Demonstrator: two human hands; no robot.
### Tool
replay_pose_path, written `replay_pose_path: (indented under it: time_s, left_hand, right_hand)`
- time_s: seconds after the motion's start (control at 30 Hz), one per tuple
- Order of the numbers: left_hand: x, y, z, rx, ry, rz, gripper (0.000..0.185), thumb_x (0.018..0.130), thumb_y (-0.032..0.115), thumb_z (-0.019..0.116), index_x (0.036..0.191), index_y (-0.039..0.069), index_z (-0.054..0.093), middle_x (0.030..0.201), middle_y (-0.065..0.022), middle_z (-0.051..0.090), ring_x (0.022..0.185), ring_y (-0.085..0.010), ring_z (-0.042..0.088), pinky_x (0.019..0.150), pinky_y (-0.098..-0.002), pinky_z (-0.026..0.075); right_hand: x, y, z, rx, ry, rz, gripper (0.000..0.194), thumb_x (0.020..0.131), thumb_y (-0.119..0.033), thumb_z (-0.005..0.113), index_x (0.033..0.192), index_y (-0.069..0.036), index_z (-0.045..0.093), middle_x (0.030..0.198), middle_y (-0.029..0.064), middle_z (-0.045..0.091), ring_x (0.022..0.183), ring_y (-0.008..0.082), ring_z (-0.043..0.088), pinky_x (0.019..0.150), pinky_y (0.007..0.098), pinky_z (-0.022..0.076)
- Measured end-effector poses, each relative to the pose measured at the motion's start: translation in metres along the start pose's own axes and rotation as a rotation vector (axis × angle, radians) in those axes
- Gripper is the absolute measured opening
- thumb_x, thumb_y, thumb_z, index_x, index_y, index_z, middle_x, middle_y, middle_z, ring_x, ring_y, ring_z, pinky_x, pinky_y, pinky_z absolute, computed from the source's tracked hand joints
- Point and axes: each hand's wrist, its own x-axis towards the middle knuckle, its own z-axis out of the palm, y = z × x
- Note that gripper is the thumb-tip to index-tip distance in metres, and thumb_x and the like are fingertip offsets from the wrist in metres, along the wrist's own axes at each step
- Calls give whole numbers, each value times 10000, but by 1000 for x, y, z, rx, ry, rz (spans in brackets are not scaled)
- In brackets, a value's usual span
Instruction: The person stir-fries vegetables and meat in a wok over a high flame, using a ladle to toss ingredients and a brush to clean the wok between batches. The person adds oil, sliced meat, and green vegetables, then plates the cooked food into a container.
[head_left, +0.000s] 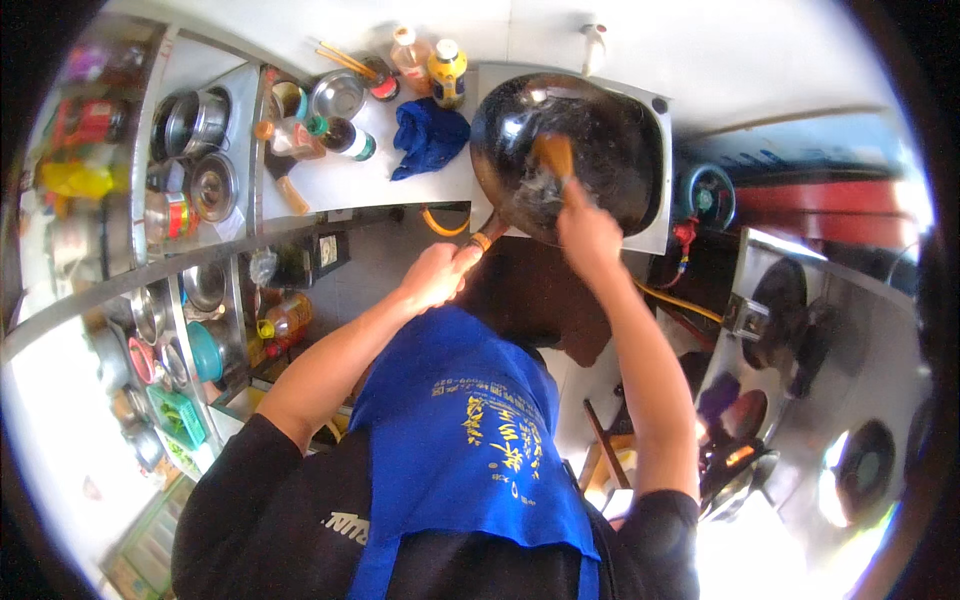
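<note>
A large dark wok (615, 142) rests tilted on a pale metal stove top (661, 214). My left hand (442, 277) is closed around the wok's handle (491, 227). Over the wok's inside, my right hand (591, 232) grips a brown brush (553, 156), probably a bamboo wok brush, blurred at its head. Wet, whitish streaks show on the wok's surface around the brush. A faucet or spout (593, 49) sticks out from the wall behind the wok.
Left of the wok lie a crumpled blue cloth (427, 136), a yellow bottle (448, 73), a green-capped bottle (345, 139) and a metal bowl (338, 95). A cleaver (287, 186) rests near the counter's edge. Shelves with pots (196, 124) line the left. A gas hose (679, 300) runs at right.
</note>
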Motion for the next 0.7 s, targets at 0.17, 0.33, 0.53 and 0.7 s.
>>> replay_pose_path:
  time_s: [0.17,0.33,0.53,0.7]
  left_hand:
    - [-5,12,-3,21,39,53,499,1062,501,602,895,32,641,656,-24,601,465,-111,540,386,-290,391]
    - [1,6,1,-11,28,45,505,1067,500,597,873,36,633,651,-23,599,467,-112,539,398,-291,401]
    - [1,14,-2,39,25,31,497,1067,499,599,911,30,650,660,-26,619,471,-105,549,399,-285,402]
    - [1,21,-1,65,72,69,582,1071,514,574,790,10,646,640,-76,644,551,-180,634,539,-370,484]
  right_hand:
    - [-21,-8,10,-129,-83,186,643,1035,-333,519,1625,-158,333,904,294,741,859,495,728,787,593,578]
    - [21,18,-12,160,214,48,492,1038,-310,514,1512,-179,509,940,230,765,871,471,733,774,592,570]
    - [-2,-1,0,83,23,-6,548,1036,-331,526,1551,-149,485,891,276,743,858,488,722,794,571,572]
    - [-23,-6,7,-44,-68,173,605,1034,-301,530,1603,-140,399,867,291,734,797,483,727,745,592,574]
